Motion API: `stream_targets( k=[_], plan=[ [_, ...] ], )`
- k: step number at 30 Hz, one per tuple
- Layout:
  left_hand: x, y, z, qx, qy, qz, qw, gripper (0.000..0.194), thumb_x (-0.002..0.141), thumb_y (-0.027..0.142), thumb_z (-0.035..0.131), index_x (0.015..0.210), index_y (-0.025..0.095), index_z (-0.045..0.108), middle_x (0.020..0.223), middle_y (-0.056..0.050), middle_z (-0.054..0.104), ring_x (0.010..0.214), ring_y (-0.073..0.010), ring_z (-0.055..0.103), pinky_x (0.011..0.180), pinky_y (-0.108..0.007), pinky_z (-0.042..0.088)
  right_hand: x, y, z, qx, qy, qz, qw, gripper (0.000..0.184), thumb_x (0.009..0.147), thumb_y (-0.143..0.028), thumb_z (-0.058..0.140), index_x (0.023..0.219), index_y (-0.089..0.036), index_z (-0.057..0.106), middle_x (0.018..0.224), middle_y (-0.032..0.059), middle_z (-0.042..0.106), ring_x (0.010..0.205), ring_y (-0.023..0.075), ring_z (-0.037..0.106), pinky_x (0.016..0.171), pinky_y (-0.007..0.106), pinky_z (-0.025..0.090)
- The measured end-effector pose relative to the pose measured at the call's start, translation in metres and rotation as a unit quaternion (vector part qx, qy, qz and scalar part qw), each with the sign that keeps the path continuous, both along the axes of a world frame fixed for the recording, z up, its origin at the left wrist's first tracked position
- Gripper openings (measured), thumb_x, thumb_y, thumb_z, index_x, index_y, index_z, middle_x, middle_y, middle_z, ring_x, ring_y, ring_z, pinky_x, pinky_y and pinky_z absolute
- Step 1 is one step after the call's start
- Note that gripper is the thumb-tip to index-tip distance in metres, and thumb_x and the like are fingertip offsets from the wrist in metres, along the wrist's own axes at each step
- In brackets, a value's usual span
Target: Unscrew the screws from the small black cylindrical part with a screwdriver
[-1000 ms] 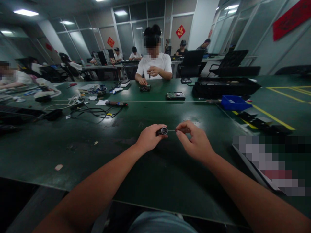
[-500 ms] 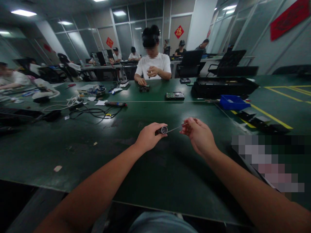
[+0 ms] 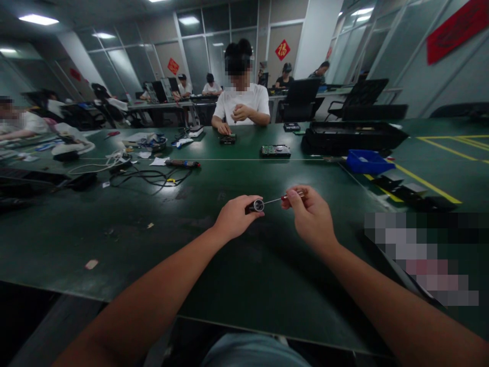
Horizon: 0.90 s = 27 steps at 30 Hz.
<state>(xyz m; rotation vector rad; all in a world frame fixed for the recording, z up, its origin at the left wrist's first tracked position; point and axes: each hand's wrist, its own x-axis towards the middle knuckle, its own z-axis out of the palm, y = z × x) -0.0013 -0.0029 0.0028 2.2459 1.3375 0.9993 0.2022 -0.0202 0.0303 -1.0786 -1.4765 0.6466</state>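
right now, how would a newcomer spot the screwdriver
Find the green table, then the two bare arms reaching over it. The right hand holds the screwdriver. Unlike the black cylinder in the left hand, it has a thin shaft and reddish handle.

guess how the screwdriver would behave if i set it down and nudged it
The screwdriver would probably stay stiff, as its thin shaft looks straight and metallic. It is likely light, being slim enough for the right hand to pinch. It may roll, but fingers partly hide the handle's shape.
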Motion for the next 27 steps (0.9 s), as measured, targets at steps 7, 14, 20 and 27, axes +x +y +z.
stream_targets(
  k=[7,14,20,27],
  plan=[
    [-0.001,0.003,-0.004,0.002,-0.005,-0.002,1.000,0.040,0.084,0.033,0.074,0.123,0.025,0.068,0.109,-0.003,0.072,0.094,-0.0192,0.065,0.084,-0.032,0.051,0.003,-0.007,0.008,0.032,-0.175,-0.076,0.981,0.031,0.086,-0.048,0.068,0.074,-0.021,0.061,0.062,0.0009,0.065,0.054,0.0152,0.058,0.054,0.030,0.039],
    [0.000,0.003,-0.007,0.005,-0.012,-0.001,1.000,0.040,0.084,0.031,0.075,0.123,0.025,0.068,0.109,-0.003,0.072,0.095,-0.0189,0.066,0.087,-0.032,0.051,0.005,-0.011,0.007,0.062,-0.188,0.034,0.980,0.016,0.097,-0.032,0.051,0.095,-0.021,0.062,0.074,0.0007,0.065,0.066,0.0156,0.062,0.062,0.030,0.044],
    [-0.001,0.003,-0.003,0.009,-0.018,0.009,1.000,0.039,0.084,0.030,0.074,0.122,0.025,0.068,0.111,-0.003,0.072,0.098,-0.0203,0.066,0.089,-0.034,0.051,0.001,-0.007,0.005,0.006,-0.045,0.057,0.997,0.017,0.094,-0.036,0.058,0.100,-0.021,0.063,0.082,0.0024,0.068,0.072,0.0171,0.065,0.068,0.033,0.051],
    [-0.001,0.000,0.004,0.032,-0.015,-0.023,0.999,0.039,0.085,0.028,0.074,0.123,0.024,0.068,0.115,-0.004,0.071,0.101,-0.0189,0.065,0.089,-0.033,0.050,0.005,0.017,-0.006,-0.116,0.207,0.057,0.970,0.027,0.089,-0.048,0.061,0.087,-0.022,0.061,0.078,0.0011,0.060,0.069,0.0157,0.062,0.073,0.037,0.059]
  ],
)
